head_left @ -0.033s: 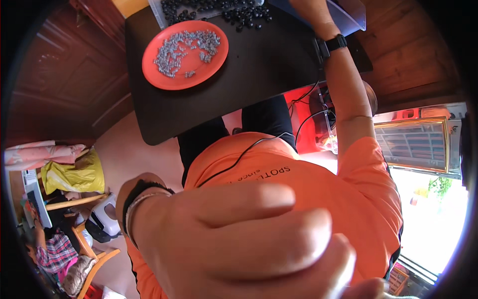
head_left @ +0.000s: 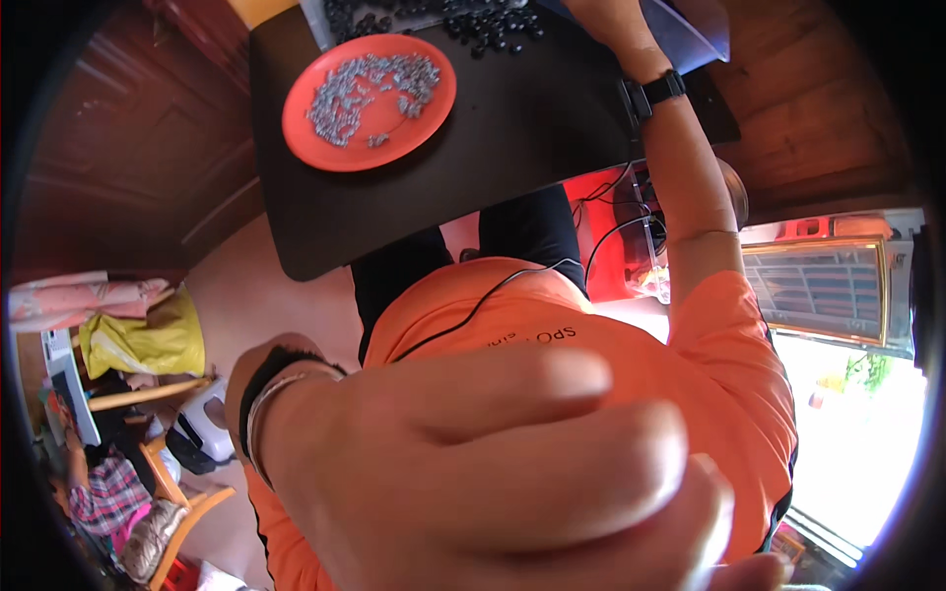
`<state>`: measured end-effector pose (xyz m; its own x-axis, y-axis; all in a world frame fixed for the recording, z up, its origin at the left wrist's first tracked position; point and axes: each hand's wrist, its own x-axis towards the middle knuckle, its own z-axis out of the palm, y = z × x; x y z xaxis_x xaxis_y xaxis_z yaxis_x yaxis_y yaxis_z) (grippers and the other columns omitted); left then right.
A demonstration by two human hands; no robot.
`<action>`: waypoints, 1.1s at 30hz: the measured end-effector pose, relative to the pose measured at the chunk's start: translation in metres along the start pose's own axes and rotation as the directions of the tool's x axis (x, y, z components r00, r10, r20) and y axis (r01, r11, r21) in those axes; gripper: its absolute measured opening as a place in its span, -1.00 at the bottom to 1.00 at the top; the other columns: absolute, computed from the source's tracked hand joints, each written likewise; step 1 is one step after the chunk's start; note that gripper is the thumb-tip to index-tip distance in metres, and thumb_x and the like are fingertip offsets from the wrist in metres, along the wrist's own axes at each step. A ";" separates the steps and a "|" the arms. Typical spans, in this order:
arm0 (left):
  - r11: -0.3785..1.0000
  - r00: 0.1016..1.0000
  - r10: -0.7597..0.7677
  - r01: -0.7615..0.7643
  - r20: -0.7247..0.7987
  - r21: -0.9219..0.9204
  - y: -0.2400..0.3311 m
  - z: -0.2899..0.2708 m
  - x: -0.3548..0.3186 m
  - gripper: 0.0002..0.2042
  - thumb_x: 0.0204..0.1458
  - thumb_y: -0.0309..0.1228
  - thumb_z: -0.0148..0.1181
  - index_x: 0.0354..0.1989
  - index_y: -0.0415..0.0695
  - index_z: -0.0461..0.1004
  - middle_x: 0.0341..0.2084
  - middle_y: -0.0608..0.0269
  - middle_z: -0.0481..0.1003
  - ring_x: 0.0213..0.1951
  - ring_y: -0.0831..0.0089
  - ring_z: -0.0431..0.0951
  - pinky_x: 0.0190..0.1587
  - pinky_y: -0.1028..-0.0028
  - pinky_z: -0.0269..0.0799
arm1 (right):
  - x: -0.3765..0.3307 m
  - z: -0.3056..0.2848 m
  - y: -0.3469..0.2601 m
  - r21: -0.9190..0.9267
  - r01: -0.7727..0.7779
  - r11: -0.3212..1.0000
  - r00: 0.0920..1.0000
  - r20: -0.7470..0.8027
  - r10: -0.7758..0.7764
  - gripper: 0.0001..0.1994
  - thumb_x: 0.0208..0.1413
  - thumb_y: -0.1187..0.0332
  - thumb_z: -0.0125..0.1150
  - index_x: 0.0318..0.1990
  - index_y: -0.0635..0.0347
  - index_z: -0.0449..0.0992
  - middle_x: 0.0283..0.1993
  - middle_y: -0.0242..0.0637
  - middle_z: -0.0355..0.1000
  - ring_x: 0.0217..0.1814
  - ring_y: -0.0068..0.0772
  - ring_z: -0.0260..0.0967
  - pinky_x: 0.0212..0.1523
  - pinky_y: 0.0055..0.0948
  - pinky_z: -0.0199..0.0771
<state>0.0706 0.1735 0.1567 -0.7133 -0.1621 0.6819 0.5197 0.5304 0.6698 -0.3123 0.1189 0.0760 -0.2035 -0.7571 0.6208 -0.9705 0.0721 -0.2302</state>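
As a dark table [head_left: 532,128] spreads beneath a round red-orange plate [head_left: 419,135], a translucent bluish bin [head_left: 695,39] stands farther out, well to the plate's right. The hands are well apart. Blurred and raised close to the viewer, nearer than the plate, the left hand [head_left: 473,463] has curled fingers; whether it holds anything cannot be told. Cropped by the upper edge, the right hand [head_left: 606,15] is beside or over the bin, right of the plate; its grip cannot be told. Loose small black pieces [head_left: 490,30] lie just beyond the plate; a sideways sweep of that hand could set them rolling. Smallest, silvery bits [head_left: 340,108] form a broken ring on the plate; a bumped rim could spill them among the black ones.
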 end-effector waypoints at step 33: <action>0.790 0.810 -0.524 0.347 -0.263 -0.505 -0.143 -0.046 -0.061 -0.68 0.17 -0.37 -0.16 -0.08 -0.35 0.41 -0.29 0.05 0.51 -0.28 0.37 0.51 -0.16 0.45 0.36 | -0.036 0.054 0.001 0.407 -0.141 0.902 0.942 0.334 -0.004 -0.78 -0.13 0.42 0.40 -0.27 0.18 0.55 -0.38 -0.33 0.52 -0.32 -0.41 0.49 -0.23 -0.45 0.47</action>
<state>0.0615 0.0690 0.0332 -0.7266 -0.6278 0.2792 0.4012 -0.0576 0.9142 -0.2993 0.1113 0.0131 -0.1449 -0.9309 0.3354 -0.7942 -0.0927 -0.6005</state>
